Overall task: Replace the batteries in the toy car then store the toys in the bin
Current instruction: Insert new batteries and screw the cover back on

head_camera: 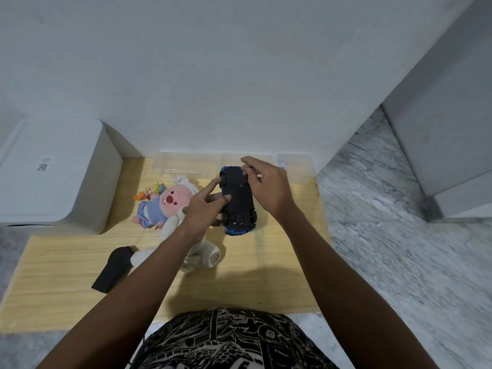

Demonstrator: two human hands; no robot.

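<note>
A blue toy car (237,202) is held upside down above the wooden table (66,262), its black underside facing me. My left hand (203,206) grips its left side, thumb pressed on the underside. My right hand (266,186) holds the far right end, fingertips pinched at the front edge of the underside. A pink plush in a blue dress (162,206) lies left of the car, over a white plush (197,251). A black remote control (113,269) lies at the front left. No batteries can be made out.
A white lidded bin (53,177) stands at the table's back left. A clear plastic box (186,165) rests against the wall behind the car, a smaller clear box (298,166) to its right. Marble floor (386,235) lies to the right.
</note>
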